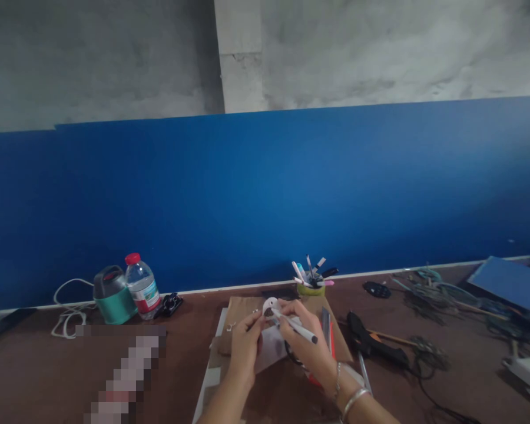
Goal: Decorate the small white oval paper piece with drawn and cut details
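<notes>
My left hand (246, 344) is closed, its fingers pinching the edge of a small white rounded piece (271, 302) with dark marks on it; its exact kind is unclear. A white marker (304, 330) with a dark end is gripped in my right hand (310, 338), and its front end points toward the white piece. Beneath both hands lies brown cardboard (241, 305), with a sheet of white paper (271, 347) partly hidden between them. Just right of my right hand is a utility knife (325, 327).
A yellow-green cup of pens (311, 289) stands behind the cardboard. To the right lie a black glue gun (373, 344), tangled wires (441, 297) and a blue panel (512, 282). At left are a water bottle (143, 288), a green container (115, 303) and a white cable (68, 318).
</notes>
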The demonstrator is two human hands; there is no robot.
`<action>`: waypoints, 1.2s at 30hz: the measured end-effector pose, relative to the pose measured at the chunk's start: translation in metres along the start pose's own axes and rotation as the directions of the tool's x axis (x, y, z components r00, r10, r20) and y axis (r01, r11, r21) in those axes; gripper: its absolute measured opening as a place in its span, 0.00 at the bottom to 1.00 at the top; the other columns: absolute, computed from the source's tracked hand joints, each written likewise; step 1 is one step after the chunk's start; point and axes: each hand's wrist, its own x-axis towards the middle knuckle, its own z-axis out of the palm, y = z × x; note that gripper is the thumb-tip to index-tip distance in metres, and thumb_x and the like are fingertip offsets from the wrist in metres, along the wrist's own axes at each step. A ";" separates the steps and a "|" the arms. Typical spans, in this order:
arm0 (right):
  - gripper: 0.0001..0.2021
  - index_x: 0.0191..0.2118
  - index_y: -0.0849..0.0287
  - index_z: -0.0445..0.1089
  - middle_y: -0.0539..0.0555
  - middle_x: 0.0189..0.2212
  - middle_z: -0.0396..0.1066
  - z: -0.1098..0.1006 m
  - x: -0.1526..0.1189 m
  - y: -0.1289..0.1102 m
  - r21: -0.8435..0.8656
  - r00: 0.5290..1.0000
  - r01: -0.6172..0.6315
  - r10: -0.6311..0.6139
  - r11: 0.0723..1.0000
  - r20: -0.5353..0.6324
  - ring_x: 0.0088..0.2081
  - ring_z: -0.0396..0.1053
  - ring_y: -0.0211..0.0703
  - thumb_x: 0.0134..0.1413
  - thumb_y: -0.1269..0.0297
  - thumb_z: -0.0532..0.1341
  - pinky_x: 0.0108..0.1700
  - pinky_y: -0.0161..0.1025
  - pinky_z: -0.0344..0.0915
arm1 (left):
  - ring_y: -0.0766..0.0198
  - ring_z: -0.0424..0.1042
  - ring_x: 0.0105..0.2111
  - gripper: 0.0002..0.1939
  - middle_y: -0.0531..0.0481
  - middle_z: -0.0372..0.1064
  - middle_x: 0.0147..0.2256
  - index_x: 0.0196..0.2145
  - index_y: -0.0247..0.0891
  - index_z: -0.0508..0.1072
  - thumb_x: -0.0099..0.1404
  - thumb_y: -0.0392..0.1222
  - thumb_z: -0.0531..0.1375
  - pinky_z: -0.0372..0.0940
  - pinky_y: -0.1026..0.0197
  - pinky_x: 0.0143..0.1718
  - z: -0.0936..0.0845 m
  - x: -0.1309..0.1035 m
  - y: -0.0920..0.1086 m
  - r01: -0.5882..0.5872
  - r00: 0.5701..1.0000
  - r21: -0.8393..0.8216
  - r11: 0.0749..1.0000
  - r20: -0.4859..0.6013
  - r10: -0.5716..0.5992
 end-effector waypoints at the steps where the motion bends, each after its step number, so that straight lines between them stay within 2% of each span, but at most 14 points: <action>1: 0.03 0.27 0.57 0.67 0.58 0.41 0.74 0.000 0.000 0.000 -0.005 1.000 0.001 -0.001 1.000 -0.003 0.42 0.72 0.51 0.45 0.69 0.57 0.41 0.41 0.66 | 0.74 0.44 0.11 0.31 0.62 0.47 0.09 0.37 0.30 0.76 0.46 0.61 0.62 0.39 0.69 0.14 0.000 0.000 0.000 0.004 1.000 -0.001 1.000 -0.002 -0.004; 9: 0.03 0.26 0.57 0.67 0.57 0.39 0.74 0.001 -0.001 0.001 -0.070 0.997 0.079 -0.080 0.994 -0.011 0.45 0.69 0.51 0.44 0.70 0.57 0.44 0.42 0.64 | 0.75 0.44 0.12 0.27 0.62 0.48 0.10 0.34 0.31 0.77 0.47 0.59 0.63 0.39 0.69 0.14 0.001 -0.002 0.003 -0.004 1.000 -0.001 1.000 -0.001 0.004; 16: 0.03 0.27 0.57 0.67 0.57 0.39 0.74 0.002 0.000 0.007 -0.030 1.000 0.030 -0.030 0.999 -0.002 0.43 0.70 0.51 0.45 0.68 0.56 0.41 0.41 0.65 | 0.75 0.45 0.12 0.27 0.62 0.48 0.10 0.36 0.30 0.76 0.48 0.58 0.62 0.39 0.69 0.14 0.001 -0.003 0.004 -0.001 1.000 -0.003 1.000 -0.007 0.001; 20: 0.02 0.26 0.57 0.66 0.57 0.37 0.74 0.001 -0.001 0.003 -0.032 1.000 0.030 -0.030 0.999 -0.005 0.43 0.70 0.52 0.45 0.67 0.57 0.41 0.42 0.65 | 0.75 0.45 0.13 0.26 0.62 0.48 0.10 0.36 0.30 0.76 0.49 0.56 0.62 0.38 0.69 0.14 0.000 -0.003 0.004 -0.009 1.000 0.000 1.000 0.003 0.009; 23: 0.02 0.26 0.57 0.67 0.58 0.38 0.74 0.001 -0.001 -0.001 -0.024 1.000 0.026 -0.026 0.999 -0.006 0.43 0.71 0.52 0.44 0.68 0.57 0.40 0.41 0.66 | 0.75 0.44 0.12 0.26 0.62 0.47 0.10 0.37 0.29 0.76 0.49 0.56 0.62 0.38 0.69 0.14 0.000 -0.003 0.004 -0.012 1.000 0.000 1.000 0.014 0.012; 29: 0.03 0.26 0.57 0.65 0.58 0.40 0.75 -0.001 -0.001 -0.004 0.106 0.999 -0.045 0.045 0.993 0.006 0.40 0.72 0.49 0.44 0.70 0.55 0.38 0.39 0.67 | 0.75 0.44 0.12 0.31 0.62 0.47 0.09 0.39 0.28 0.76 0.46 0.58 0.62 0.38 0.69 0.14 0.001 -0.003 0.008 0.021 1.000 -0.029 0.999 -0.020 -0.022; 36: 0.02 0.24 0.57 0.65 0.60 0.40 0.75 -0.002 -0.001 -0.008 0.091 0.999 -0.035 0.035 0.995 -0.003 0.42 0.72 0.53 0.44 0.70 0.56 0.40 0.43 0.67 | 0.74 0.45 0.12 0.31 0.62 0.48 0.09 0.39 0.27 0.75 0.46 0.58 0.62 0.38 0.69 0.14 0.001 -0.003 0.009 0.034 0.999 -0.031 0.999 -0.030 -0.035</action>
